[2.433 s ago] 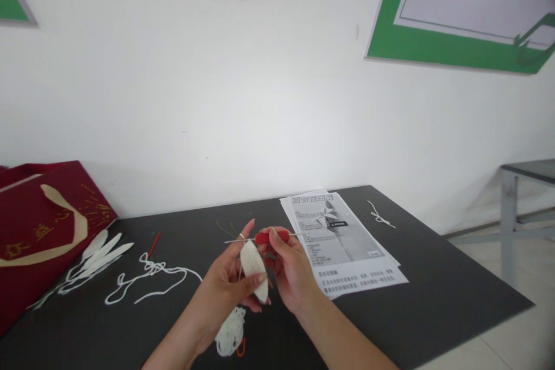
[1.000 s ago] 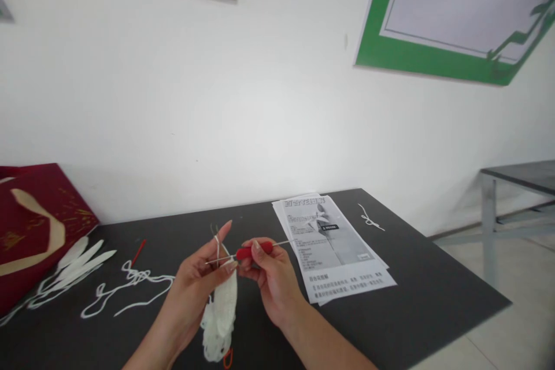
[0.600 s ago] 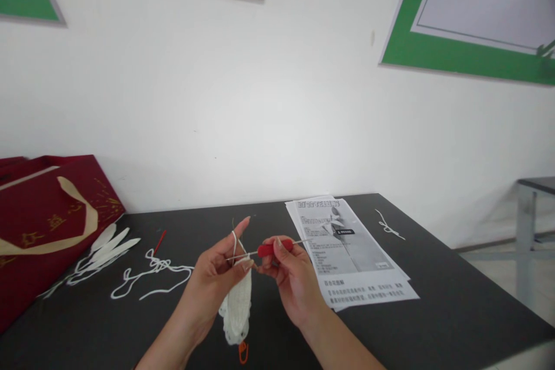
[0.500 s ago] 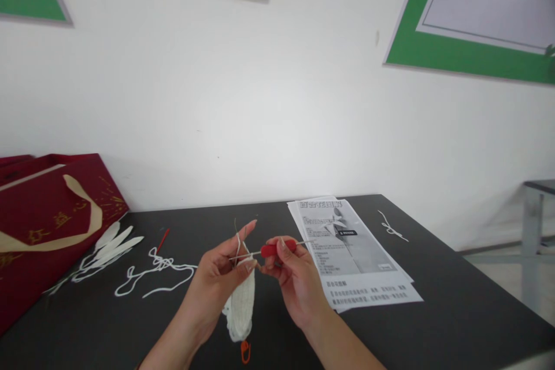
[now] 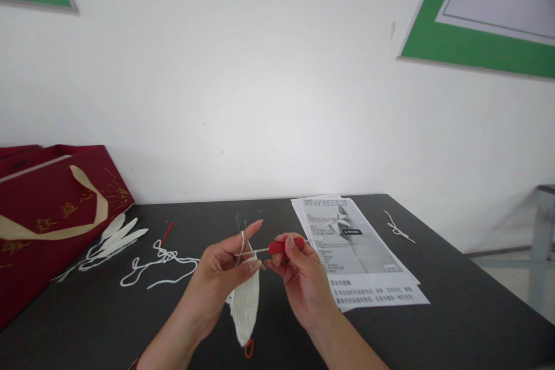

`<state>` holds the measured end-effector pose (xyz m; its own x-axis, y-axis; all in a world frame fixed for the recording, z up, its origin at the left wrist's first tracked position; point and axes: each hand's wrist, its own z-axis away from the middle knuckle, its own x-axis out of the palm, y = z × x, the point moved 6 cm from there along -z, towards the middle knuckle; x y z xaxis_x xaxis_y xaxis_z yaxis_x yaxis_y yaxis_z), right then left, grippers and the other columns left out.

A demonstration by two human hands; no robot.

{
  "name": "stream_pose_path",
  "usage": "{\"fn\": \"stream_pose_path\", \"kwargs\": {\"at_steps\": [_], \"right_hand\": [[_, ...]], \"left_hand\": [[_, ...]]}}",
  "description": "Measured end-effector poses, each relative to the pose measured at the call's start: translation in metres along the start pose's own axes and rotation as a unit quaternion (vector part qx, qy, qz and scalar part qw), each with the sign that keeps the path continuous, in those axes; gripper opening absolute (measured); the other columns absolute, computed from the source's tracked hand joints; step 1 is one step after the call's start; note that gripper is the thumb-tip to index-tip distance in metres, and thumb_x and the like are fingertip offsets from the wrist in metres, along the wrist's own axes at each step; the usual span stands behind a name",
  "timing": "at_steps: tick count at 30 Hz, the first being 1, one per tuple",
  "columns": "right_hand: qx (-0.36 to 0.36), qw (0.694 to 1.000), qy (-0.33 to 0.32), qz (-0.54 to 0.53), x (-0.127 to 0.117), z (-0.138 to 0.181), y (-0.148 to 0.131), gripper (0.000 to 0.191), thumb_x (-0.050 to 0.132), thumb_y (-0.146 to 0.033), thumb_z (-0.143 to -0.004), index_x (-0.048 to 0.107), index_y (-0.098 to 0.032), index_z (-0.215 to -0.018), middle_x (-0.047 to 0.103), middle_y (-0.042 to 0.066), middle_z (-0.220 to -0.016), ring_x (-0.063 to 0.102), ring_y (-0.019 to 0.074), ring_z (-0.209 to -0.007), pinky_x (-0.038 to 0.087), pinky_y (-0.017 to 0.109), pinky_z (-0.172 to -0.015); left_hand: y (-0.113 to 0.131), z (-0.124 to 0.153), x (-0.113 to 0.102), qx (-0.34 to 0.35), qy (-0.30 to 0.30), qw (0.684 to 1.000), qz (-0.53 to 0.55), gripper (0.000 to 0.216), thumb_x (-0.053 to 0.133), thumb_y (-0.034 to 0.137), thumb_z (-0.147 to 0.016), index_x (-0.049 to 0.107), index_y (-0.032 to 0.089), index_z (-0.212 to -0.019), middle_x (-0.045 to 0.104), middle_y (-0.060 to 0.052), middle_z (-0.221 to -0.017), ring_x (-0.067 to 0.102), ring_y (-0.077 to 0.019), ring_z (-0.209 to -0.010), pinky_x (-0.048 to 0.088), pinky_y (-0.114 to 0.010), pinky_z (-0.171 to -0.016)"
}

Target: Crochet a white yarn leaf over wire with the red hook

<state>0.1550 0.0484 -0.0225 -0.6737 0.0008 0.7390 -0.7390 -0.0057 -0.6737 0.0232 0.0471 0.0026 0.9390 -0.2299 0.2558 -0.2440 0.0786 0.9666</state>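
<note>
My left hand [image 5: 221, 272] pinches the top of a white crocheted petal [image 5: 246, 306], its index finger raised with white yarn [image 5: 244, 237] running over it. Thin wire ends poke up beside that finger. Between thumb and fingers my right hand [image 5: 301, 277] grips a crochet hook [image 5: 284, 245] with a red handle. The hook's metal shaft points left and reaches the yarn above the petal's upper edge. An orange stitch marker [image 5: 248, 349] shows at the petal's lower tip, partly hidden behind it.
On the black table [image 5: 208, 329], printed sheets [image 5: 368, 266] lie to the right, near a small knotted white yarn piece [image 5: 398, 228]. At left are loose white yarn [image 5: 162, 257], a red stick [image 5: 167, 232], finished-looking white petals [image 5: 119, 237] and a dark red bag [image 5: 52, 208].
The petal has turned so its flat face shows and its tip points down, with the marker now partly behind it. The hook stays at the yarn. The whole view has shifted slightly.
</note>
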Motion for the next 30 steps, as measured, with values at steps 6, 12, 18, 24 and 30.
{"fn": "stream_pose_path", "kwargs": {"at_steps": [6,12,18,24,30], "right_hand": [[-0.011,1.0,-0.022,0.003,0.0045,0.003,-0.0068,0.014,0.069,-0.028,-0.078,0.069,-0.014,-0.078,0.066,0.002,-0.067,0.054,0.0089,-0.054,0.057,0.027,-0.058],[0.011,0.999,-0.023,0.02,0.0066,0.0053,-0.0031,0.016,0.07,-0.029,-0.077,0.069,-0.014,-0.079,0.065,0.002,-0.066,0.054,0.0086,-0.054,0.056,0.025,-0.056],[-0.005,1.0,-0.01,0.018,0.0052,0.0053,-0.0006,0.016,0.074,-0.03,-0.073,0.068,-0.015,-0.076,0.067,0.003,-0.069,0.056,0.0091,-0.055,0.055,0.024,-0.058],[0.003,1.0,-0.023,-0.005,0.0082,0.0065,0.0003,0.015,0.071,-0.03,-0.076,0.068,-0.015,-0.078,0.066,0.001,-0.066,0.056,0.0085,-0.055,0.055,0.023,-0.058],[0.008,0.999,-0.037,0.0,0.0098,0.006,-0.0032,0.014,0.069,-0.028,-0.079,0.067,-0.014,-0.076,0.065,0.001,-0.062,0.056,0.0083,-0.053,0.057,0.025,-0.059]], "left_hand": [[0.0018,0.0059,0.0015,0.032,0.021,0.999,-0.026,0.054,0.072,0.025,-0.074,0.057,0.027,-0.126,0.051,0.004,-0.064,0.046,-0.0097,-0.063,0.038,-0.022,-0.064],[0.0025,0.0073,0.0015,0.033,0.017,0.998,-0.04,0.062,0.073,0.023,-0.072,0.053,0.03,-0.13,0.051,0.005,-0.064,0.046,-0.0106,-0.064,0.039,-0.022,-0.065],[-0.0023,0.0054,0.0021,-0.013,0.0,1.0,0.017,0.057,0.076,0.022,-0.068,0.061,0.026,-0.122,0.048,0.005,-0.06,0.044,-0.0098,-0.059,0.038,-0.023,-0.062],[-0.0023,0.0076,0.0039,-0.019,-0.005,1.0,0.023,0.059,0.076,0.021,-0.068,0.059,0.027,-0.124,0.051,0.005,-0.06,0.048,-0.0097,-0.06,0.039,-0.023,-0.064],[0.002,0.0098,0.0066,-0.01,-0.023,1.0,0.015,0.065,0.074,0.02,-0.071,0.051,0.032,-0.131,0.048,0.007,-0.062,0.045,-0.0072,-0.058,0.034,-0.019,-0.057]]}}
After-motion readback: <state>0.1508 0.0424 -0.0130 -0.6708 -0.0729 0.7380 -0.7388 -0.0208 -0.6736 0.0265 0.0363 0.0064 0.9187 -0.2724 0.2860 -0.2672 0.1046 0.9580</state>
